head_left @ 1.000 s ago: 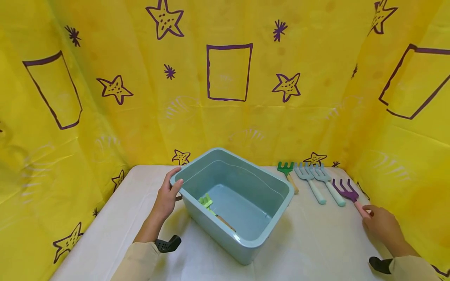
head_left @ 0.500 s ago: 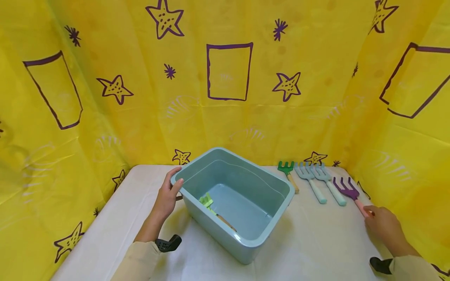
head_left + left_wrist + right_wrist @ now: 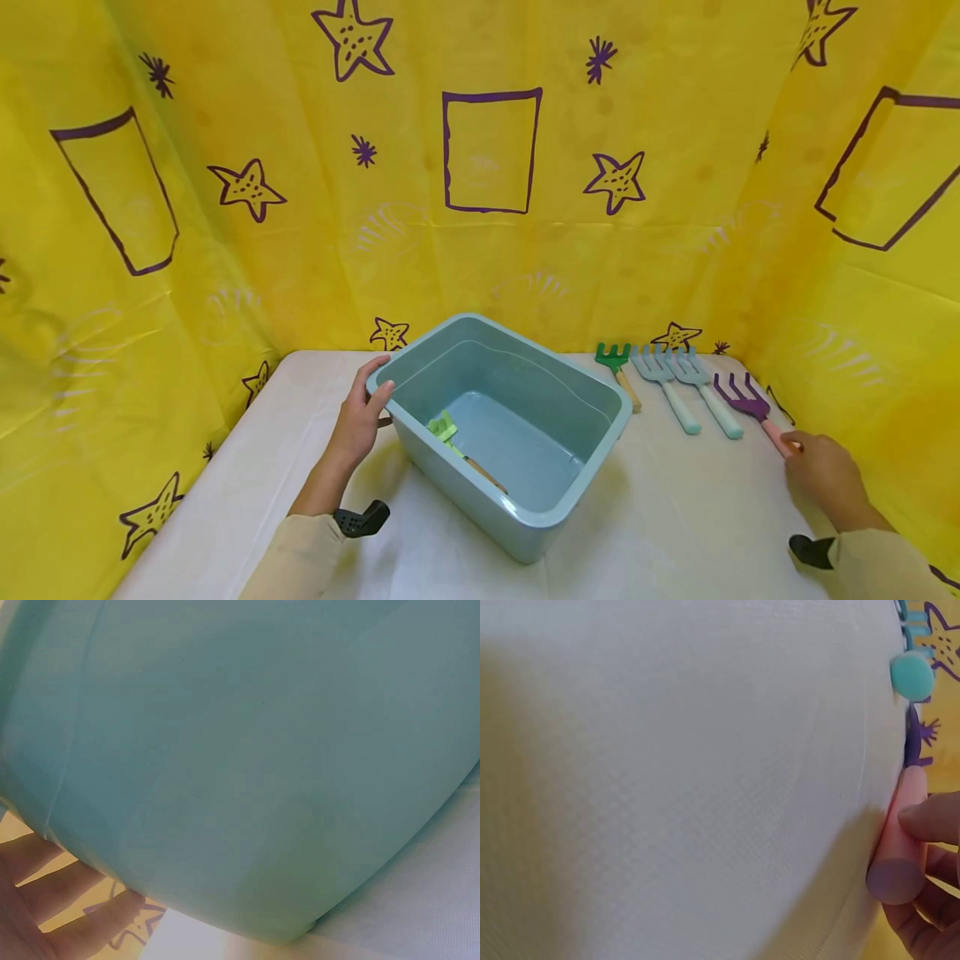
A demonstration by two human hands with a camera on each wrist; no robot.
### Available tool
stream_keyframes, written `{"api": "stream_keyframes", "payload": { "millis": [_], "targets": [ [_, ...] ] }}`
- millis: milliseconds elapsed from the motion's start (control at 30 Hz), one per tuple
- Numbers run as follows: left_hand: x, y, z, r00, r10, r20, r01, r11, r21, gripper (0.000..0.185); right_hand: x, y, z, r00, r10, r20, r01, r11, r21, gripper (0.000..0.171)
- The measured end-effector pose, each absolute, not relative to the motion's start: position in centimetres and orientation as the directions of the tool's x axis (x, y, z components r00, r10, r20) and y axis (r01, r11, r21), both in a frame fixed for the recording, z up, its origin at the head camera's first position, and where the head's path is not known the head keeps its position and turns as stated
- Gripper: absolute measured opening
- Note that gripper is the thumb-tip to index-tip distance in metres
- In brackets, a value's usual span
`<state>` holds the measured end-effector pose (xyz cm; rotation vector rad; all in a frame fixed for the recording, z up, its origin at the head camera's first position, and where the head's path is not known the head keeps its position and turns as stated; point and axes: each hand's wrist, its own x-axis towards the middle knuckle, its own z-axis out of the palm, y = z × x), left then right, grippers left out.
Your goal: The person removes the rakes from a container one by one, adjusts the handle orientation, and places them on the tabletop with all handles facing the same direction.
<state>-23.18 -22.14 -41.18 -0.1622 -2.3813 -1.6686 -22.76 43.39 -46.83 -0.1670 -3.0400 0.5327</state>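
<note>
A blue-green plastic tub (image 3: 517,525) stands at an angle on the table. My left hand (image 3: 357,425) grips its left corner, thumb over the rim and fingers along the outer wall. In the left wrist view the fingertips (image 3: 127,900) touch the tub's wall (image 3: 247,750). A light-green toy rake (image 3: 444,427) with a wooden handle lies inside the tub. At the far right, my right hand (image 3: 828,477) pinches the pink handle of a purple garden fork (image 3: 750,407), which lies on the table. The right wrist view shows thumb and fingers around the pink handle (image 3: 900,855).
Left of the purple fork lie a green rake (image 3: 615,358) with a wooden handle and two pale-blue forks, the nearer-left fork (image 3: 660,373) and the other fork (image 3: 697,379). Yellow patterned cloth (image 3: 487,258) encloses the white table (image 3: 675,525) at the back and sides.
The hands, the tub and the tools hold nearly the same places. The whole view has shifted very slightly.
</note>
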Motion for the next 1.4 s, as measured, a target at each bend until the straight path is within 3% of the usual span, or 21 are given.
{"api": "stream_keyframes", "payload": {
  "millis": [167, 467, 767, 1400],
  "targets": [
    [-23.1, -22.2, -41.1, -0.968, -0.042, 0.248, 0.219, 0.347, 0.912, 0.046, -23.1, 43.4, -46.8, -0.99, 0.143, 0.006, 0.132, 0.925, -0.356, 0.039],
    [-23.1, -22.1, -41.0, -0.971, -0.039, 0.234, 0.206, 0.35, 0.914, 0.046, -23.7, 42.2, -45.7, -0.976, 0.19, 0.103, 0.132, 0.9, -0.415, 0.05],
    [-23.1, -22.2, -41.0, -0.974, -0.028, 0.224, 0.2, 0.348, 0.916, 0.048, -24.9, 39.4, -43.5, -0.972, 0.173, 0.16, 0.061, 0.84, -0.539, 0.037],
    [-23.1, -22.3, -40.8, -0.981, -0.024, 0.195, 0.174, 0.352, 0.92, 0.049, -27.4, 31.2, -37.1, -0.962, 0.119, 0.247, -0.074, 0.754, -0.652, 0.039]
  ]
}}
